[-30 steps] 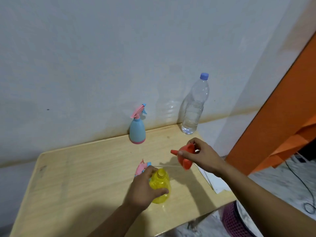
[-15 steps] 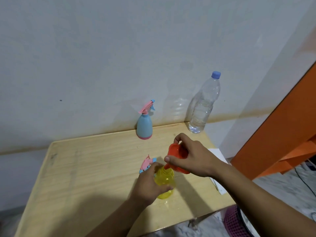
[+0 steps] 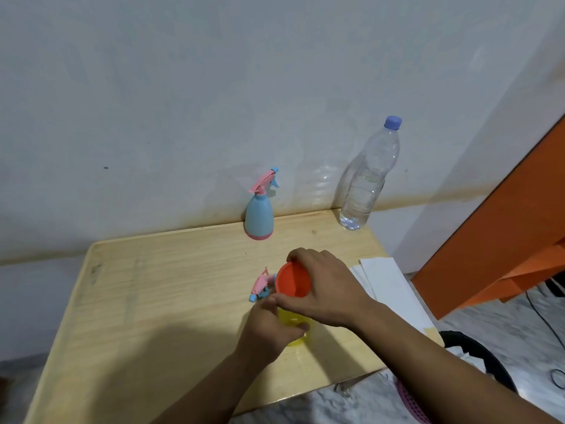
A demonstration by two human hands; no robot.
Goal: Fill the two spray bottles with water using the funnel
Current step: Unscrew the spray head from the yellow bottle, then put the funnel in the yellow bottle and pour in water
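A yellow spray bottle (image 3: 293, 320) stands uncapped on the wooden table (image 3: 159, 289), and my left hand (image 3: 269, 327) is wrapped around its body. My right hand (image 3: 328, 290) holds the red funnel (image 3: 293, 280) upright by its rim on top of the yellow bottle; the spout is hidden. The bottle's pink and blue spray head (image 3: 260, 285) lies on the table just behind. A blue spray bottle (image 3: 259, 214) with its pink trigger stands at the back by the wall. A clear water bottle (image 3: 365, 182) with a blue cap stands at the back right corner.
White paper sheets (image 3: 388, 283) lie over the table's right edge. An orange board (image 3: 501, 240) leans at the right. A dark basket (image 3: 486, 362) with a pink rim sits on the floor below the table's right corner. The wall runs directly behind the table.
My right hand has turned the funnel from sideways to mouth-up and brought it left and down onto the top of the yellow bottle. My left hand kept its grip on the bottle.
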